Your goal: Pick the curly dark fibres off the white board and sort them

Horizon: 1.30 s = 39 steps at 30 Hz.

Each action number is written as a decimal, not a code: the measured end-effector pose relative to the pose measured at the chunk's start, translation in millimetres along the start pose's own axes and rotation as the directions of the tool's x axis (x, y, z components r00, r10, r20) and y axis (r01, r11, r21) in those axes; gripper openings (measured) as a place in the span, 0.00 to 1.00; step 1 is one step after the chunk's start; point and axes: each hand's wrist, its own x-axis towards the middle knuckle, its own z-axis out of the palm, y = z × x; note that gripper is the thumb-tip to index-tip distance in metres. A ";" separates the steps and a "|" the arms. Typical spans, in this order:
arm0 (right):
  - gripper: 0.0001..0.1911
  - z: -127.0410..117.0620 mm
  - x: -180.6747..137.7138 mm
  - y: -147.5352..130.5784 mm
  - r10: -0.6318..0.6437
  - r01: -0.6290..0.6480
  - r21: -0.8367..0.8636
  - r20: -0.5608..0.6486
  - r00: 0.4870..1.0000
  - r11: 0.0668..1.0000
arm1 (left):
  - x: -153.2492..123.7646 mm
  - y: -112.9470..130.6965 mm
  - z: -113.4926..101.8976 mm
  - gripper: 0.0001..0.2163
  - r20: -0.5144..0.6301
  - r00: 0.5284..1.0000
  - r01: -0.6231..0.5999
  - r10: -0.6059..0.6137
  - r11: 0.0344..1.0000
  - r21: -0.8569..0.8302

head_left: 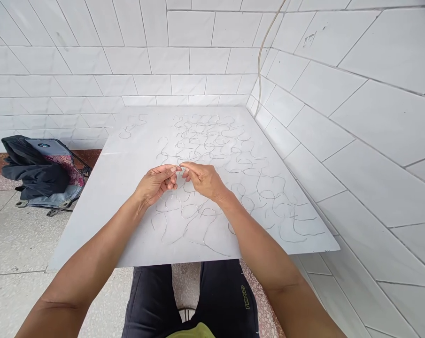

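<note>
My left hand (156,183) and my right hand (204,180) meet over the middle of a white-topped table (96,220). Thumb and forefinger of each hand are pinched together, fingertips almost touching. Between them shows a short glint of thin wire (179,165); most of it is hidden by the fingers. Under and around my hands, many curly thin wires (245,162) lie loose on the tabletop, bent into loops and waves. They spread from the far edge down the right side to the near edge. A smaller group of wire pieces (131,127) lies at the far left.
White tiled walls (194,61) stand behind the table and along its right side. A pale cable (259,61) hangs down in the corner. On the floor to the left is a folding chair (62,164) with dark clothing (34,171) draped on it. My legs (150,295) are below the near edge.
</note>
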 end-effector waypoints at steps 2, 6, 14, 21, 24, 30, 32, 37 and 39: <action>0.18 2.3 0.1 -2.9 0.017 -0.017 -0.009 -0.010 1.000 1.000 | 0.5 -1.2 0.4 0.11 -0.019 1.000 -0.022 0.022 1.000 -0.005; 0.17 7.2 0.0 -8.7 0.026 -0.026 0.009 -0.015 1.000 1.000 | 1.0 -3.5 2.0 0.11 -0.048 0.998 -0.043 0.042 0.999 -0.025; 0.17 9.4 0.1 -12.4 0.032 -0.033 0.053 0.005 0.999 0.998 | -0.7 -4.2 7.5 0.10 -0.075 0.997 -0.041 0.037 0.997 -0.064; 0.17 0.4 3.5 -4.8 0.194 -0.181 0.153 -0.077 0.978 0.971 | -3.2 12.8 4.4 0.28 0.056 0.993 0.112 -0.107 0.988 -0.102; 0.17 -6.3 6.0 -3.6 0.225 -0.203 0.219 -0.083 0.971 0.954 | -2.1 14.1 -0.5 0.27 0.095 0.986 0.143 -0.134 0.985 -0.094; 0.17 -16.8 9.5 -1.2 0.298 -0.266 0.339 -0.044 0.954 0.902 | -0.7 9.4 -4.6 0.20 0.142 0.977 0.154 -0.157 0.988 0.027; 0.17 -19.2 10.1 0.9 0.302 -0.274 0.343 -0.031 0.953 0.899 | -2.1 10.8 -3.6 0.20 0.176 0.968 0.173 -0.180 0.983 0.053; 0.18 -19.9 9.6 1.7 0.286 -0.261 0.296 -0.047 0.957 0.919 | -6.1 13.7 0.3 0.22 0.201 0.940 0.254 -0.276 0.959 0.128; 0.18 -18.3 9.2 0.8 0.278 -0.248 0.277 -0.076 0.958 0.928 | -6.3 12.1 1.3 0.22 0.192 0.931 0.286 -0.311 0.947 0.147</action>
